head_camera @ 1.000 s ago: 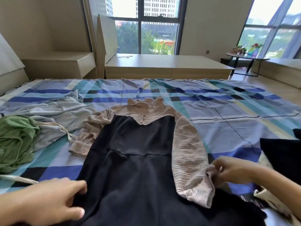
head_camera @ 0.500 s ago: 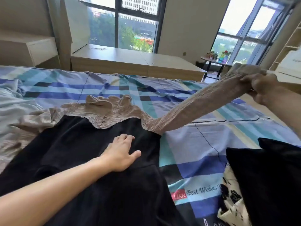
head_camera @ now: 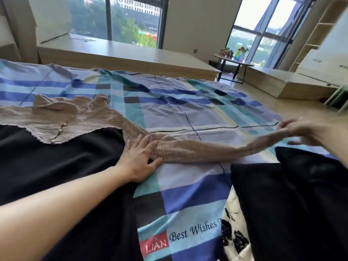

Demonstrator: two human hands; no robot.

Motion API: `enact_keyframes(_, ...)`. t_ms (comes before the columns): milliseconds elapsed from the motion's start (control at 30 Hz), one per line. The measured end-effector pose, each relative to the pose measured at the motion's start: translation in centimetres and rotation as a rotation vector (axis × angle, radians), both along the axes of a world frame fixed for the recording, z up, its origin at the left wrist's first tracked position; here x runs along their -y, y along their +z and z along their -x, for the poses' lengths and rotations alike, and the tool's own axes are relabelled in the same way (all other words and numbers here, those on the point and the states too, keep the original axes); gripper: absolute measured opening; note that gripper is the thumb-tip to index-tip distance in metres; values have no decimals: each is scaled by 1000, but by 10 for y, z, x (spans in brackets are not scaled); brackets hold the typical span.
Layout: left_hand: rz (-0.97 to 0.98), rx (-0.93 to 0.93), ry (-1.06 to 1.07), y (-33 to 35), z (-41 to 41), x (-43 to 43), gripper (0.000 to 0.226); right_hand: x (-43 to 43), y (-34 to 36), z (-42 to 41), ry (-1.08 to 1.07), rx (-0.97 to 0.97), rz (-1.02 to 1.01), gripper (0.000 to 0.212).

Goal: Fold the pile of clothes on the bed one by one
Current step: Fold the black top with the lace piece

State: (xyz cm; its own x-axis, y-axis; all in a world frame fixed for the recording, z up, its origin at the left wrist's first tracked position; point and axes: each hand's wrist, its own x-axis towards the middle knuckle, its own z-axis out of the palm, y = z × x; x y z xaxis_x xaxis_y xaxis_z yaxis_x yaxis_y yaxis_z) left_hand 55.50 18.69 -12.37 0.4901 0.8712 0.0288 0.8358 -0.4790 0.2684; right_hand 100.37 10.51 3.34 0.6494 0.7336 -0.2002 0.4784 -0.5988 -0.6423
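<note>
Bed (head_camera: 188, 113) is taking up most of the view, w/ a blue/teal plaid sheet showing printed "Best Wishes" near the front edge. Dress (head_camera: 56, 157) is lying flat on the bed's left half: black body, beige crinkled top, ruffled collar pointing twd the windows. Black garment (head_camera: 291, 200) is sitting in a heap at front right, partly covering a cream-and-black patterned piece (head_camera: 235, 210). Low wooden platform (head_camera: 122, 53) is running along behind the bed. The dress's sleeve (head_camera: 207, 149) on the view's right side is stretching out sideways across the sheet, away from the body, passing just beyond the heap. Left hand (head_camera: 140, 157) is pressing down flat on the sleeve near the shoulder, fingers straight & spread, gripping nothing. Right hand (head_camera: 305, 132) is sitting at the cuff end; it's motion-blurred, so can't tell whether it's pinching the cuff or loose. Round side table (head_camera: 233, 63) w/ flowers is standing by the right window. Small pearly buttons (head_camera: 60, 129) are running down the beige front.
</note>
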Motion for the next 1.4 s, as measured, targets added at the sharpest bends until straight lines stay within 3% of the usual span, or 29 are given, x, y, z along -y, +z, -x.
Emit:
enact_keyframes(100, -58, 82, 7, -5, 2, 4, 88, -9, -23, 3, -11, -80, 188, 19)
enact_keyframes(200, -144, 158, -63, -7, 3, 5, 82, -2, -25, 38, 101, -133, 431, 47)
enact_keyframes(300, -189, 200, -122, -10, 4, 4, 75, 1, -30, 42, 168, -77, 533, 25)
enact_keyframes(333, -193, 200, -127, -10, 4, 3, 75, 2, -33, 38, 182, -29, 574, 28)
enact_keyframes(400, -188, 177, -130, -12, 4, 2, 77, -3, -35, 25, 192, 51, 501, 33)
enact_keyframes(467, -185, 162, -138, -11, 3, 3, 78, -9, -22, 25, 111, 51, 253, 13)
enact_keyframes(567, -267, 230, -104, -10, 2, 6, 70, -20, -2, 27, -65, -60, -191, 19)
enact_keyframes(633, -342, 252, -66, -10, 3, 9, 64, -24, -2, 25, -99, -66, -310, 25)
enact_keyframes(800, -177, 186, -54, -10, 2, 10, 80, -24, -9, 31, -138, -50, -262, 25)
enact_keyframes(933, -253, 245, -16, -11, 3, 9, 69, -22, 3, 38, -195, -22, -225, 24)
enact_keyframes(1033, -64, 40, -75, -8, 1, 6, 115, -23, 16, 53, -171, -28, -224, 22)
enact_keyframes(1100, 89, -27, -89, 3, -1, 1, 113, -28, 31, 76, -129, -6, -211, 5)
enact_keyframes(1167, 185, 140, -114, 19, 5, -2, 89, -40, 51, 104, -38, -38, -220, 12)
enact_keyframes(1267, 241, 457, -94, 43, 40, 2, 83, -70, 75, 164, 106, -112, -228, 15)
enact_keyframes(1400, 319, 529, 81, 60, 98, 8, 74, -112, 94, 266, 313, -176, -250, 15)
